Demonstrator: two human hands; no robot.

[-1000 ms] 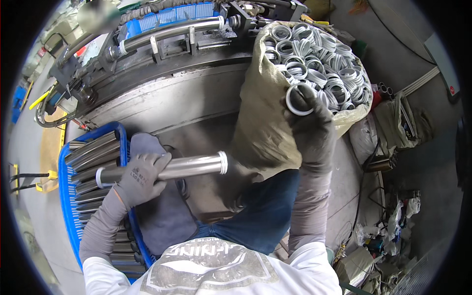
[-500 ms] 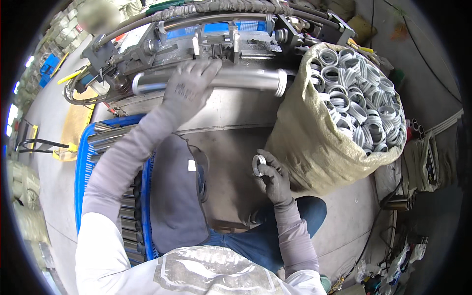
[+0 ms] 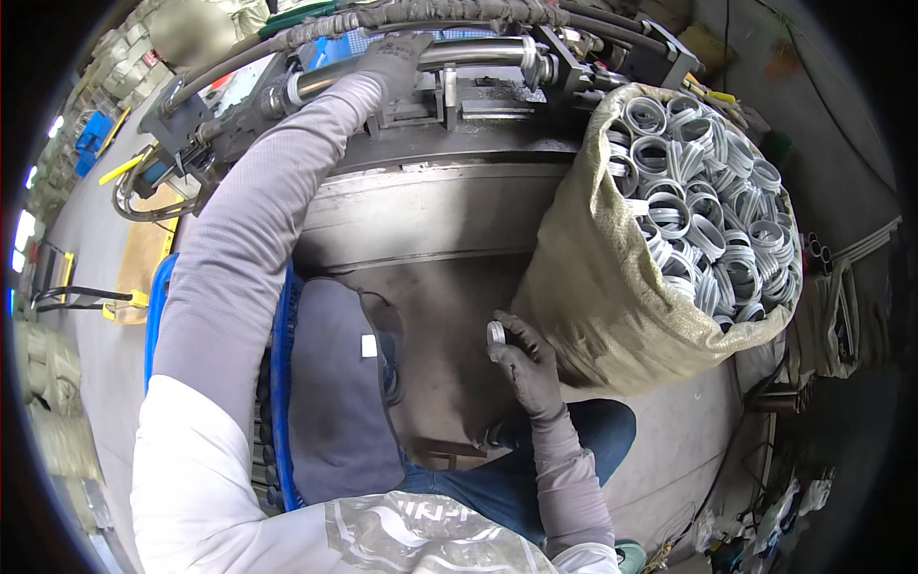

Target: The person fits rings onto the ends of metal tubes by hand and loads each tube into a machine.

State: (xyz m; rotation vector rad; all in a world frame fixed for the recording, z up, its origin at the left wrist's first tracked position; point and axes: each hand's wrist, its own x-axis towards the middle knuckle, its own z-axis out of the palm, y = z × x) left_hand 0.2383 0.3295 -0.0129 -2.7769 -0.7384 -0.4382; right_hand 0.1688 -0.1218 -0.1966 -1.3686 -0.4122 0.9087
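My gloved left hand (image 3: 395, 63) is stretched out to the machine (image 3: 435, 142) and wrapped over a shiny metal tube (image 3: 478, 52). That tube lies crosswise between the machine's two end fixtures, with a pale ring fitted at either end. Lower down, my gloved right hand (image 3: 532, 371) pinches a light grey threaded ring (image 3: 495, 337) between thumb and fingers, close to the left side of a big woven sack (image 3: 583, 277). Heaped to the sack's mouth are many similar rings (image 3: 706, 234).
A blue plastic crate (image 3: 281, 392) holding metal tubes stands to my left, partly hidden by my left arm. Beside it a grey cloth (image 3: 339, 383) covers my leg. Thick hoses (image 3: 459, 13) run along the machine's top. A yellow-edged board (image 3: 148, 249) is farther left.
My left hand has carried the tube up and away from me, from the machine's front edge to between its end fixtures. My right hand, still pinching the ring, has dropped slightly.
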